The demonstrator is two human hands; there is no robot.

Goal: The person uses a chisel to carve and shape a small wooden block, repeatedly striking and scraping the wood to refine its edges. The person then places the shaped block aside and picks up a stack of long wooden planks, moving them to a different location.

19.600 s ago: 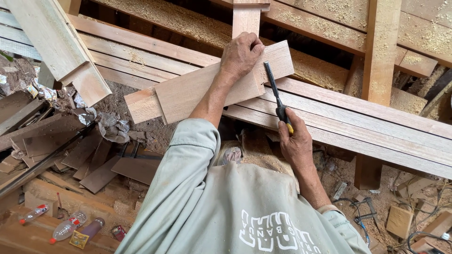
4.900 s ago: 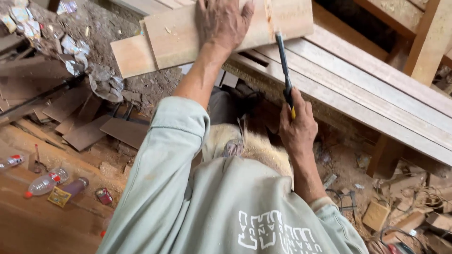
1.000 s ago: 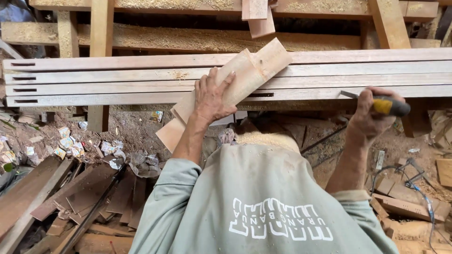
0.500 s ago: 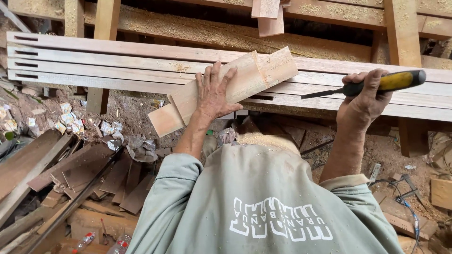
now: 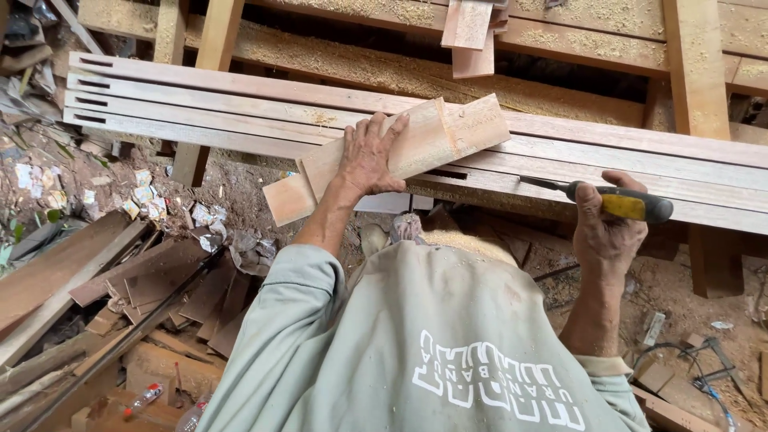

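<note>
My left hand (image 5: 368,156) lies flat, fingers spread, on a short pale wooden board (image 5: 460,132). The board rests slantwise across a stack of long planks (image 5: 200,104) and its lower end overhangs their near edge. My right hand (image 5: 606,232) is closed around a chisel with a yellow and black handle (image 5: 636,205). It holds the tool level, with the blade (image 5: 544,184) pointing left along the planks' near edge, right of the board. My pale green sleeves and back fill the lower middle of the view.
Sawdust-covered beams (image 5: 360,68) and an upright post (image 5: 694,72) stand behind the planks. Scrap boards (image 5: 120,280) and torn paper (image 5: 152,200) lie at lower left, with a plastic bottle (image 5: 144,396) near the bottom. Cables (image 5: 696,360) lie at lower right.
My right hand has dropped with the chisel, and its blade now lies closer to the planks. My left hand has stayed pressed on the short board. The view has shifted slightly.
</note>
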